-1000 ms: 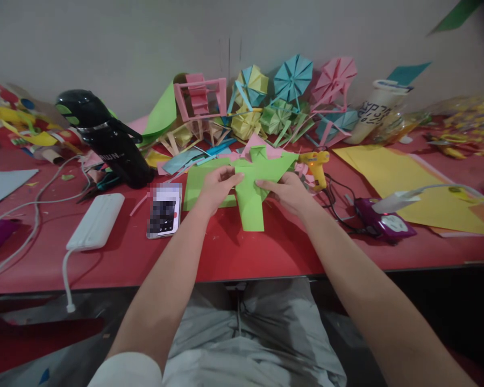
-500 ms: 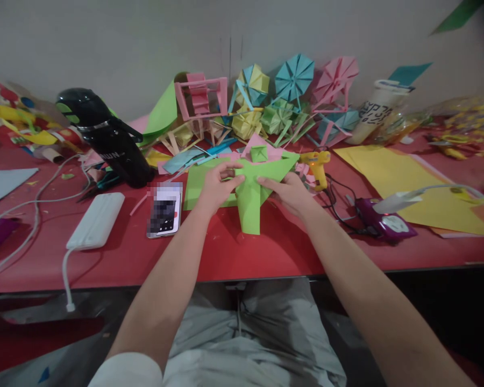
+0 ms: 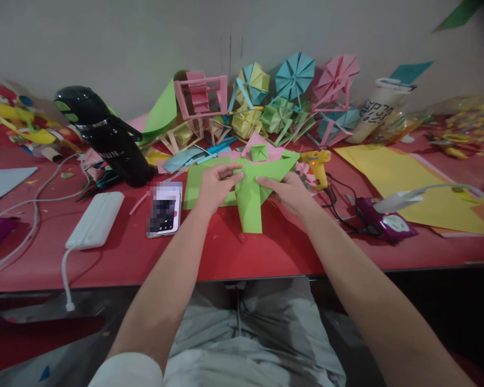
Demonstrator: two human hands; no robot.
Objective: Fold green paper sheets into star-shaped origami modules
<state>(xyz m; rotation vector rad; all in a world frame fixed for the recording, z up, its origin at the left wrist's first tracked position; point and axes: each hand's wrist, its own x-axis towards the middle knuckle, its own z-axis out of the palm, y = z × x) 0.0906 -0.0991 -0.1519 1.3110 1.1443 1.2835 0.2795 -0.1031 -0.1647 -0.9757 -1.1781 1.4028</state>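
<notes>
Between my hands is a folded sheet of green paper [image 3: 249,201], with one long flap hanging toward the table's front edge and a pointed corner reaching to the right. My left hand [image 3: 220,185] pinches its left edge between thumb and fingers. On the right side, my right hand [image 3: 288,191] grips the same paper, thumb on top and the other fingers mostly hidden beneath. Another green sheet [image 3: 193,188] lies flat on the table under my left hand. Just beyond the held paper sits a small folded green square [image 3: 259,153] on pink paper [image 3: 248,145].
A yellow glue gun [image 3: 318,164] lies right of my hands, near a purple power strip [image 3: 385,220]. Leftward are a phone [image 3: 165,209], a white power bank [image 3: 97,220] and a black bottle [image 3: 108,140]. Folded paper wheels [image 3: 294,75] line the wall. Yellow sheets [image 3: 411,183] lie right.
The hanging flap of the green paper has shifted very slightly to the right. Both hands keep their hold in nearly the same place.
</notes>
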